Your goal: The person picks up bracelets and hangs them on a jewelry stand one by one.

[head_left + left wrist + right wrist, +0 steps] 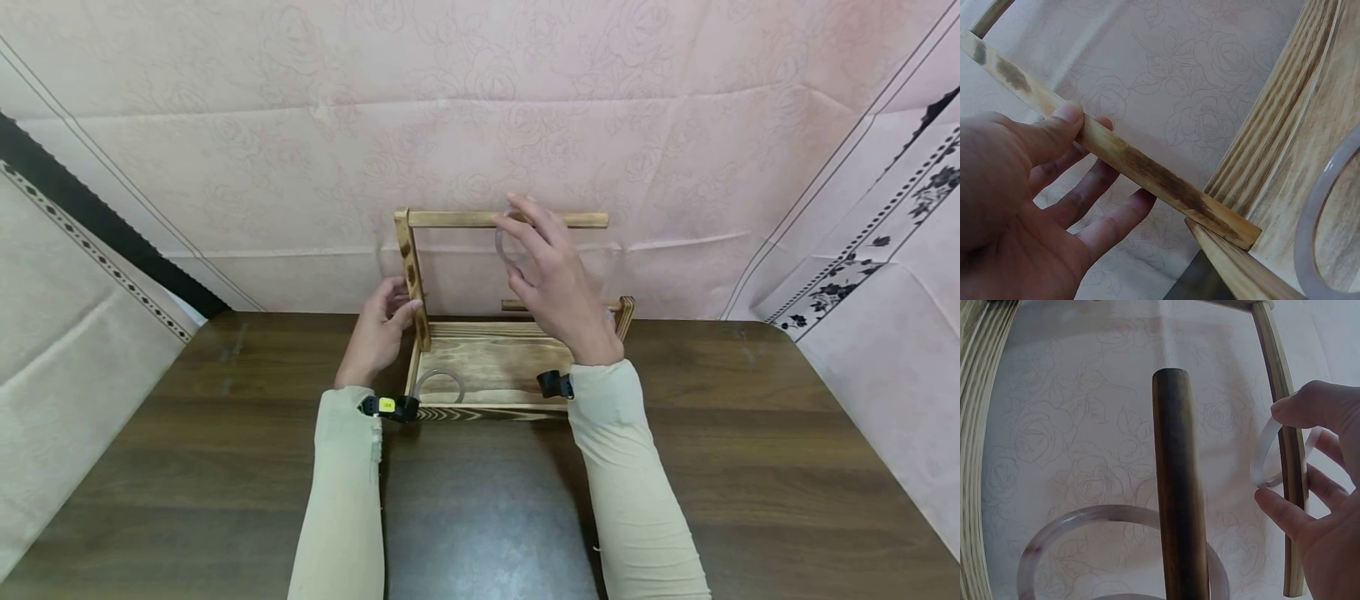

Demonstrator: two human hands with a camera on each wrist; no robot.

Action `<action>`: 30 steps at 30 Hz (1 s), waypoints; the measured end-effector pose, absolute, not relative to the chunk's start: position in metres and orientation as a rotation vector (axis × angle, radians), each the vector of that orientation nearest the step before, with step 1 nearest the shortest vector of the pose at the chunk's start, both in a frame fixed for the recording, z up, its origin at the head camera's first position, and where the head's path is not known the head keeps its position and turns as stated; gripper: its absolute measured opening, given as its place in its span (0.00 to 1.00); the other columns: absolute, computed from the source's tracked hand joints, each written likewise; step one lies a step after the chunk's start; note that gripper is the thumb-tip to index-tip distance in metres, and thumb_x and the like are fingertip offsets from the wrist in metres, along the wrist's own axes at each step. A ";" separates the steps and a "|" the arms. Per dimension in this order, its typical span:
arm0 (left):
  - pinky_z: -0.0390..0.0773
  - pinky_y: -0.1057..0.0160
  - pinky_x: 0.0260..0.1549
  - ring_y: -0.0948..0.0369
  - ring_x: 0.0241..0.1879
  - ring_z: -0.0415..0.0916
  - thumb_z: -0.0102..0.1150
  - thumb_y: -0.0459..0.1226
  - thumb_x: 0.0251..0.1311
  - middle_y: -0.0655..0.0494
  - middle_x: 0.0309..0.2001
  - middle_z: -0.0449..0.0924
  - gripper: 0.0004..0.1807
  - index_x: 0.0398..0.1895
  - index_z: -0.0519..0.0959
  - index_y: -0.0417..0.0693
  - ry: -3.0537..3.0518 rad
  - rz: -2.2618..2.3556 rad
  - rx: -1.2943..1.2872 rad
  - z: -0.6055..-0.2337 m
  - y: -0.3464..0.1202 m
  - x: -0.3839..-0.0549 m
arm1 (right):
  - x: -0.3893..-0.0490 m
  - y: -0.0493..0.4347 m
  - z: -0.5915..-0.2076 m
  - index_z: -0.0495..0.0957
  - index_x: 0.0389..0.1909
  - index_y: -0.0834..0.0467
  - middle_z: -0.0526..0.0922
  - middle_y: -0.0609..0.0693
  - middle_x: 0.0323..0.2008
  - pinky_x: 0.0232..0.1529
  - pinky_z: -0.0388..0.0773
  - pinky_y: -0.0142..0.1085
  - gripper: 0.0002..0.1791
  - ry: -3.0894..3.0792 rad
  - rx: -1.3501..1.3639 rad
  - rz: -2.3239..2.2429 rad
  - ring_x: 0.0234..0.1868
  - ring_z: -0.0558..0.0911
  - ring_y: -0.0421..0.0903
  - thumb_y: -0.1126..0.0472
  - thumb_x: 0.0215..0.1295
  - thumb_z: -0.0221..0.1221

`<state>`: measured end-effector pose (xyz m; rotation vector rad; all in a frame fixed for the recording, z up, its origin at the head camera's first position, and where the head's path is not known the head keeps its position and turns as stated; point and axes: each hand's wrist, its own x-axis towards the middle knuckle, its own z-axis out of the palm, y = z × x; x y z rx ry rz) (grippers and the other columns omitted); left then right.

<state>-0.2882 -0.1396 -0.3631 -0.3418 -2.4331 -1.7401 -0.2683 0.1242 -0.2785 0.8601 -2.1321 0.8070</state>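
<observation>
A wooden stand has an upright post [410,267] at its left, and an upper rod [453,219] runs rightward from the top. My left hand [377,331] grips the post between thumb and fingers. At the upper rod, my right hand [553,279] holds a pale translucent bangle [1264,456] that encircles the rod, thumb and fingertips on its rim. Nearer the right wrist camera, a second bangle [1029,562] hangs around the lower rod [1179,469]. Another bangle [1307,240] lies at the left end of the stand's wooden tray base [510,367].
The stand sits at the far edge of a dark brown table [750,433]. Behind it hangs a pale rose-patterned cloth [375,158], with similar cloth at both sides. A shorter post [626,317] rises at the tray's right and carries the lower rod.
</observation>
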 end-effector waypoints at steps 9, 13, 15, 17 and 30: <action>0.79 0.47 0.62 0.47 0.64 0.74 0.51 0.33 0.76 0.41 0.63 0.74 0.19 0.66 0.67 0.41 -2.436 -1.738 -0.347 -0.363 -0.140 -0.288 | -0.269 0.120 -0.278 0.74 0.67 0.57 0.66 0.56 0.75 0.78 0.63 0.46 0.34 -2.127 0.876 0.799 0.78 0.62 0.55 0.77 0.59 0.65; 0.79 0.47 0.61 0.47 0.64 0.74 0.51 0.33 0.75 0.41 0.63 0.74 0.19 0.66 0.67 0.41 -2.435 -1.742 -0.349 -0.363 -0.140 -0.288 | -0.269 0.117 -0.277 0.74 0.67 0.57 0.66 0.57 0.75 0.78 0.62 0.46 0.34 -2.123 0.892 0.798 0.78 0.62 0.56 0.77 0.59 0.65; 0.79 0.46 0.62 0.47 0.64 0.74 0.51 0.32 0.75 0.41 0.63 0.75 0.19 0.66 0.67 0.40 -2.432 -1.748 -0.351 -0.363 -0.140 -0.288 | -0.270 0.116 -0.277 0.74 0.67 0.57 0.66 0.57 0.75 0.79 0.62 0.46 0.34 -2.121 0.902 0.792 0.78 0.62 0.56 0.78 0.59 0.65; 0.79 0.46 0.62 0.47 0.64 0.74 0.51 0.33 0.76 0.41 0.63 0.74 0.19 0.67 0.67 0.40 -2.433 -1.751 -0.351 -0.363 -0.140 -0.288 | -0.270 0.114 -0.278 0.75 0.67 0.58 0.66 0.57 0.75 0.79 0.61 0.46 0.33 -2.120 0.908 0.793 0.78 0.62 0.56 0.78 0.59 0.64; 0.78 0.46 0.63 0.47 0.64 0.74 0.51 0.33 0.76 0.40 0.63 0.75 0.19 0.66 0.68 0.39 -2.427 -1.748 -0.344 -0.363 -0.140 -0.288 | -0.269 0.102 -0.279 0.74 0.68 0.57 0.65 0.56 0.75 0.80 0.59 0.45 0.34 -2.147 0.880 0.791 0.79 0.60 0.56 0.76 0.60 0.65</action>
